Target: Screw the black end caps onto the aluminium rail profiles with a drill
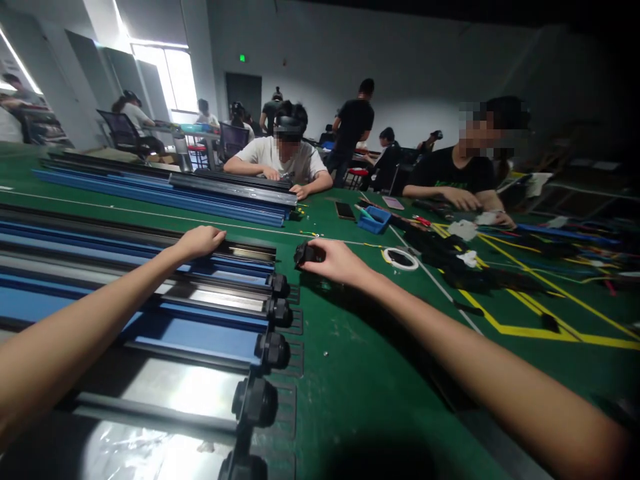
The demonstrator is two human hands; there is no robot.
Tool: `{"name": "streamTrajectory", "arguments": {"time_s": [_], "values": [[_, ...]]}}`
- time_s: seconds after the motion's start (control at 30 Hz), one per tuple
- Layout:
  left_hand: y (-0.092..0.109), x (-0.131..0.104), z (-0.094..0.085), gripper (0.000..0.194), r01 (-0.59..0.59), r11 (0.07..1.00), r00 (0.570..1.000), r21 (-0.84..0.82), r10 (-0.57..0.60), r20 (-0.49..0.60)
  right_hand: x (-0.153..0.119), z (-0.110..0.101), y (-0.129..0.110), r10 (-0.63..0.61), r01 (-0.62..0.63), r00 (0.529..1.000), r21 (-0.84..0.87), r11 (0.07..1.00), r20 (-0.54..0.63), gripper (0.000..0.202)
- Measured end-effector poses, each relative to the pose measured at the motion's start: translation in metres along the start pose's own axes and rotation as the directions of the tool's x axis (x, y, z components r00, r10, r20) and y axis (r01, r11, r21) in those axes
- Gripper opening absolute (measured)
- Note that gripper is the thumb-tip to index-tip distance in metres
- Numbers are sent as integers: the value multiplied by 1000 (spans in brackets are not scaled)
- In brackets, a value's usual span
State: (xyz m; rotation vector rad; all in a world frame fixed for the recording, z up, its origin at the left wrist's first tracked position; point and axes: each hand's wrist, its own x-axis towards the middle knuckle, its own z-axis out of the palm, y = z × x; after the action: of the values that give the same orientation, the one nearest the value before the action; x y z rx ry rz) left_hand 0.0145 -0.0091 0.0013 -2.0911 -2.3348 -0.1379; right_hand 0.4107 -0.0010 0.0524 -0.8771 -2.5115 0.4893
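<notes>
My right hand [337,261] pinches a black end cap [306,255], which looks like the caps with cable glands on the nearby profiles. It is held just off the right end of a long black metal profile [250,251]. My left hand [201,241] is closed on that profile a little back from its end, with the fingertips mostly hidden. Nearer to me lie several blue and silver profiles [210,337] side by side. Black end caps with cable glands [273,350] sit at their right ends, with flat slotted brackets [295,360] sticking out beyond.
Across the green table [350,373] lies another stack of profiles [165,193], where a person in a white shirt [260,157] works. To the right are a phone [345,211], a blue tray [373,220], a white ring of tape [400,259] and bundled wires. A second co-worker [460,175] sits behind them.
</notes>
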Motion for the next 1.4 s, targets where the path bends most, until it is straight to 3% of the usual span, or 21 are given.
{"name": "streamTrajectory", "arguments": {"time_s": [0.1,0.2,0.33,0.5,0.7,0.93,1.23,1.3,1.4], "values": [[2,-2,-1,62,5,1000,1000,-8,-5,-6,27,19,17,-3,0,995,24,1000,100,25],[5,-4,-2,61,19,1000,1000,-13,-19,-10,37,40,27,-20,10,987,59,998,162,26],[8,-6,-4,60,38,999,999,-16,-38,-13,34,63,31,-27,18,994,94,995,103,32],[12,-10,-8,59,44,999,999,-23,-44,-6,29,71,34,-36,31,998,109,994,48,36],[13,-10,-9,57,48,998,999,-29,-48,-3,29,72,34,-65,60,997,101,993,46,35],[14,-10,-9,58,48,999,999,-24,-48,-3,37,66,25,-148,135,980,105,985,131,27],[11,-9,-7,59,47,998,999,-32,-47,0,36,72,14,-114,111,982,25,993,153,31],[11,-8,-7,59,46,998,999,-36,-46,2,37,61,11,-83,87,981,-15,996,175,40],[11,-8,-6,60,42,998,999,-47,-42,7,36,16,14,4,14,979,-87,996,203,59]]}}
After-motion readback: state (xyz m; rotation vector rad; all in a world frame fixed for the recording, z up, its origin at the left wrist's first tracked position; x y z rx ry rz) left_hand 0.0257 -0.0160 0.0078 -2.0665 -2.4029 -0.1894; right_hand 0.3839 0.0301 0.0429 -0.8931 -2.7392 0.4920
